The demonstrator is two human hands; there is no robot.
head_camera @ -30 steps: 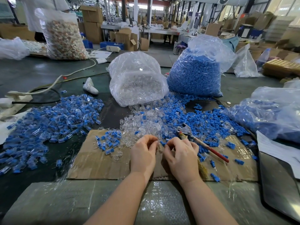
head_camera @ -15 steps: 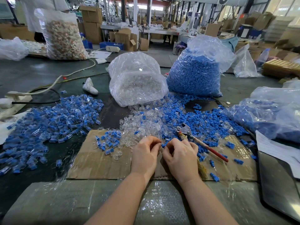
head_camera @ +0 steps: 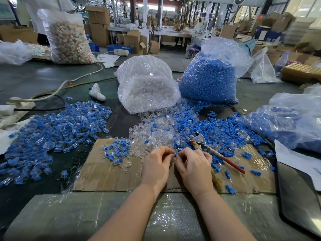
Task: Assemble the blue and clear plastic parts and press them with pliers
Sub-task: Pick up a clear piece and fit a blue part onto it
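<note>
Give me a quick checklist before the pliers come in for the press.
1. Blue part held between both hands: ok, the left hand and right hand pinch it together.
2. Clear part mated to it: cannot tell, the fingers hide it.
3. Pliers within reach: ok, they lie on the cardboard just beyond the right hand.
4. Pliers free to lift: ok, neither hand touches them.
5. A hand free to take them: not ok, both hands have a grip on the part.
6. Clear pile stocked: ok.
</note>
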